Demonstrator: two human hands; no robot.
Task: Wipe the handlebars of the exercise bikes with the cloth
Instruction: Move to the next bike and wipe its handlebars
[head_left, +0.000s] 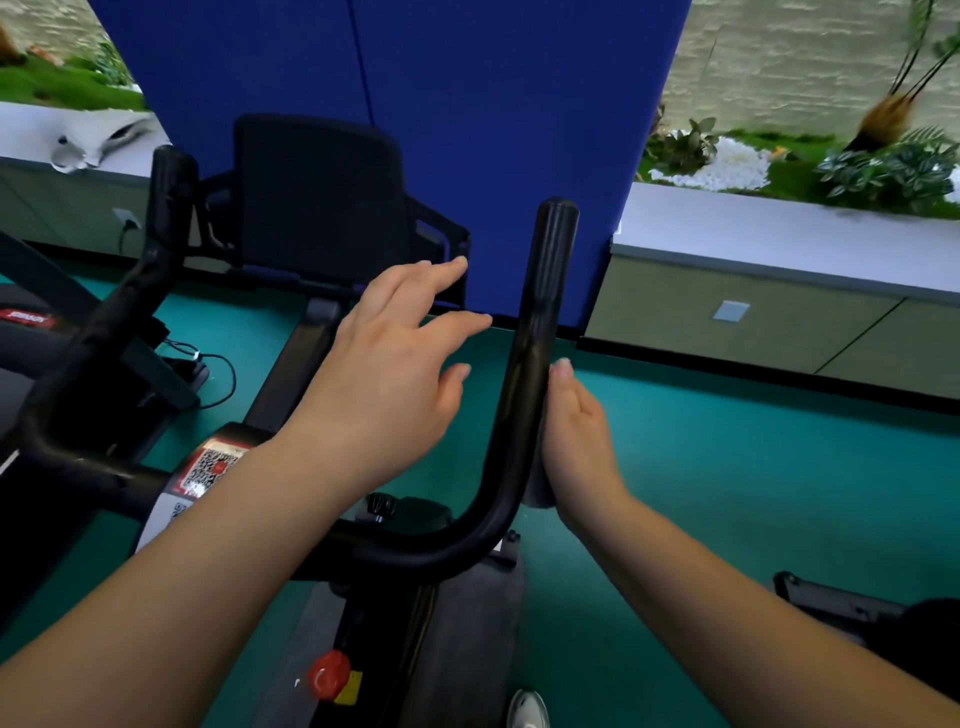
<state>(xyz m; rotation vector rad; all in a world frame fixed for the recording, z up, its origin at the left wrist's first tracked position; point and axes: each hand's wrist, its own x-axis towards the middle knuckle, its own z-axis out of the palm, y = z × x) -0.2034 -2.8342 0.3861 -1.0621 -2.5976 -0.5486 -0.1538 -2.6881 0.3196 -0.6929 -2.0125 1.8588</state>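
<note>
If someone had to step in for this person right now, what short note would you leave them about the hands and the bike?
Left hand: open, fingers spread, hovering left of the right handlebar, holding nothing.
Right hand: pressed flat against the outer side of that bar, with a dark grey cloth seemingly tucked between palm and bar.
Left handlebar: upright on the far left, no hand on it.
Done: cannot tell from this view how much has been wiped.
Left: finish the right bar, then probably the left bar and crossbar, then any other bikes.
</note>
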